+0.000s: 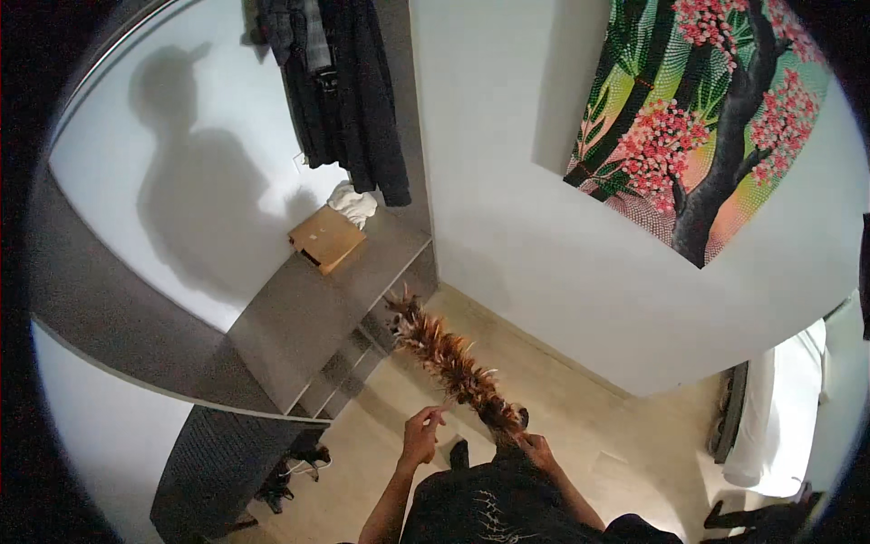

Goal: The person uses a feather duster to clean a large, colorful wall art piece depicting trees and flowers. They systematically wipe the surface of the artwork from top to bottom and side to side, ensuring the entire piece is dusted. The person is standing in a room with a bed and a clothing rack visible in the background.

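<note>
A feather duster (pixel 453 363) with brown and rust-coloured feathers slants up and to the left in front of me. My right hand (pixel 539 451) is closed round its near end, where the handle is mostly hidden by feathers and fingers. Beside the lower feathers, my left hand (pixel 421 435) has its fingers pinched together. Whether a loose feather or something else is between those fingertips is too small to make out. The duster's far tip reaches close to the front edge of the grey shelf unit (pixel 308 317).
On the shelf sit a brown cardboard box (pixel 328 239) and a white cloth (pixel 353 205). Dark clothes (pixel 349 100) hang above them. A flowered tree picture (pixel 698 127) is on the right wall. Dark shoes (pixel 276 490) lie on the floor at left; a white-covered bed (pixel 779 417) stands right.
</note>
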`<state>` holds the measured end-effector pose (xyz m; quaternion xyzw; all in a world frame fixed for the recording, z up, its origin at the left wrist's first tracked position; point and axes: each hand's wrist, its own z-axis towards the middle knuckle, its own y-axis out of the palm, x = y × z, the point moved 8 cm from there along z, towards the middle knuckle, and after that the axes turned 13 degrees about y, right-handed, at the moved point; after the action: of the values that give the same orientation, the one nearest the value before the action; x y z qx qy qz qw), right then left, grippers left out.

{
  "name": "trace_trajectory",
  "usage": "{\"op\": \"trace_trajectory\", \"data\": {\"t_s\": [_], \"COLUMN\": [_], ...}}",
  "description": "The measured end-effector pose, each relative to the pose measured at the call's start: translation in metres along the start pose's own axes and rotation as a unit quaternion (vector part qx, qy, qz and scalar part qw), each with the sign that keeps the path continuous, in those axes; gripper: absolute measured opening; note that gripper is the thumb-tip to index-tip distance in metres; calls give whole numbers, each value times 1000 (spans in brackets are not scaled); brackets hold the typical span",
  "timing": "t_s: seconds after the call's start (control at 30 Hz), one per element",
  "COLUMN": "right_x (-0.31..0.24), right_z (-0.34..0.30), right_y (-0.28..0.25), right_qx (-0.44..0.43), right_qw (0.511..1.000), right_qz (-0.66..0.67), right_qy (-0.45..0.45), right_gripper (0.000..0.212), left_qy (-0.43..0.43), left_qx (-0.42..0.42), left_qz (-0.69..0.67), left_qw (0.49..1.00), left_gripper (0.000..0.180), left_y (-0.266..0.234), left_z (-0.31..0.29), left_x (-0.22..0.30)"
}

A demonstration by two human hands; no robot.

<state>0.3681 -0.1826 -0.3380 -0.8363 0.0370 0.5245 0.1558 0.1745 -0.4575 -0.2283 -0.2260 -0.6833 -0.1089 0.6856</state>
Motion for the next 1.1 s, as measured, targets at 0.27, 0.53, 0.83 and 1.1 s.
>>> {"op": "trace_trajectory", "data": {"t_s": [0.27,0.53,0.83,1.1], "right_x": [-64,-220,-386,-570], "right_z": [-4,29,35,16], "right_y": [-65,-253,-415,-460], "right_qx": [115,303,367,353], "right_qw": [985,921,834,765], "right_qz": [-124,-180,-328,-411], "right_qy": [20,-165,-250,-350], "right_gripper": [43,42,19,29], "left_qy": [-13,-28,375,511], "left_qx": [-43,-104,-104,-108], "left_qz": [27,50,235,122], "left_qw": [999,993,891,844], "left_gripper": [39,35,55,55], "left_y": [11,86,211,279], "left_z": [10,88,146,102], "left_x": [21,57,49,178]}}
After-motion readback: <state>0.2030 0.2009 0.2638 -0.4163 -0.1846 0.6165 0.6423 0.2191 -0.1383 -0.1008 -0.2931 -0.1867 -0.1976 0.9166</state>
